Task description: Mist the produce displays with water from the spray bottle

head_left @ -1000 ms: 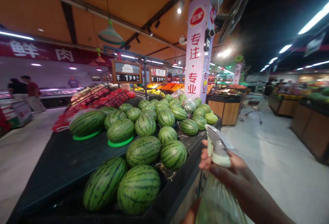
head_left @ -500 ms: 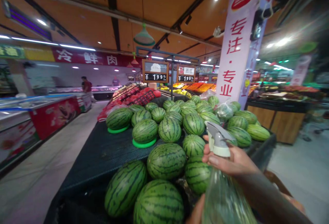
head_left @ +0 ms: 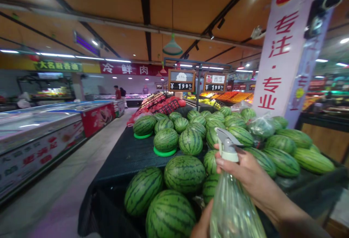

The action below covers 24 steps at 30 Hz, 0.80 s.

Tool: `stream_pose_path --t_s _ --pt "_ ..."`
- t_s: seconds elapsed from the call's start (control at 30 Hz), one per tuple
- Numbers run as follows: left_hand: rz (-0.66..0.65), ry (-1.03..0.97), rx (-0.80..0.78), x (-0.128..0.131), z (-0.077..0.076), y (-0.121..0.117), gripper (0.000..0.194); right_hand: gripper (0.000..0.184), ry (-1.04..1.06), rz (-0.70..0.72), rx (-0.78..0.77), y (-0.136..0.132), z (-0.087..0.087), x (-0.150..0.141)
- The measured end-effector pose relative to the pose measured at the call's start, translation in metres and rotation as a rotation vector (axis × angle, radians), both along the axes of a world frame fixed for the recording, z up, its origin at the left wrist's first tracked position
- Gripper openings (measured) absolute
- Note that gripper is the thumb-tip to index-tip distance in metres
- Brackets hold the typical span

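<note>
A clear ribbed spray bottle (head_left: 231,201) with a white and grey spray head (head_left: 227,143) stands upright in front of me at the lower right. My right hand (head_left: 242,169) is wrapped around its neck just below the head, fingers on the trigger side. Against the bottle's lower left side rests my left hand (head_left: 203,219); only part of it shows at the bottom edge, and the bottle hides the rest. Just beyond and left of the bottle lie large striped watermelons (head_left: 184,174), the closest one (head_left: 170,214) low in the view.
More watermelons cover the dark display stand (head_left: 117,158), two on green rings (head_left: 165,152). Price signs (head_left: 181,80) stand behind them. A white pillar (head_left: 280,48) rises at right. Chest freezers (head_left: 40,132) line the aisle (head_left: 65,179) at left, with people (head_left: 118,93) far off.
My view has turned left, so the stand, signs and pillar appear farther right. Both hands stay on the spray bottle, which keeps nearly the same place in view.
</note>
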<state>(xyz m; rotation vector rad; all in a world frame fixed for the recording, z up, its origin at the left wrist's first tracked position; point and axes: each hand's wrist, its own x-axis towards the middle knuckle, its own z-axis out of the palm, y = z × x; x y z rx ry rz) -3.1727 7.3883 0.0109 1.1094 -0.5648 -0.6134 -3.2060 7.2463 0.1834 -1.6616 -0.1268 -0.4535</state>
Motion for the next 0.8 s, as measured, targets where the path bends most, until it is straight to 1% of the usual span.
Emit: stream_pose_path --t_s 0.07,0.13,0.17,0.2,0.27,0.33,0.37,0.43,0.5,0.57,0.63,0.7,0.8 --pt "-0.032 -0.025 -0.043 0.0 -0.002 -0.011 0.108 0.052 -0.011 -0.005 0.004 -0.01 0.003 -0.001" --pt "-0.04 -0.049 -0.033 -0.004 0.005 -0.019 0.128 0.049 -0.028 -0.005 -0.002 -0.02 0.005 -0.003" --pt "-0.026 -0.075 -0.011 -0.007 0.012 -0.022 0.133 0.049 -0.037 -0.004 0.003 -0.025 0.006 -0.005" --pt "-0.014 -0.113 0.014 -0.012 0.02 -0.024 0.135 0.049 -0.051 -0.004 0.02 -0.03 0.007 -0.007" --pt "-0.018 -0.192 -0.016 -0.021 0.038 -0.028 0.125 0.051 -0.077 -0.006 0.072 -0.038 0.01 -0.013" --pt "-0.086 -0.169 -0.101 -0.028 0.052 -0.034 0.118 0.052 -0.097 -0.026 0.11 -0.046 0.013 -0.021" --pt "-0.11 -0.154 -0.103 -0.03 0.055 -0.038 0.119 0.051 -0.102 -0.043 0.116 -0.05 0.014 -0.025" --pt "-0.15 -0.133 -0.093 -0.031 0.053 -0.048 0.129 0.052 -0.097 -0.091 0.116 -0.059 0.015 -0.033" --pt "-0.201 -0.144 -0.132 -0.03 0.042 -0.061 0.142 0.054 -0.09 -0.143 0.137 -0.07 0.015 -0.04" --pt "-0.236 -0.154 -0.205 -0.029 0.03 -0.075 0.141 0.056 -0.095 -0.183 0.168 -0.081 0.014 -0.046" --pt "-0.244 -0.134 -0.243 -0.03 0.022 -0.088 0.138 0.055 -0.101 -0.201 0.19 -0.09 0.013 -0.053" --pt "-0.259 -0.092 -0.253 -0.034 0.02 -0.099 0.138 0.053 -0.108 -0.214 0.198 -0.097 0.013 -0.062" --pt "-0.296 -0.042 -0.259 -0.042 0.023 -0.111 0.138 0.049 -0.096 -0.272 0.227 -0.109 0.009 -0.077"
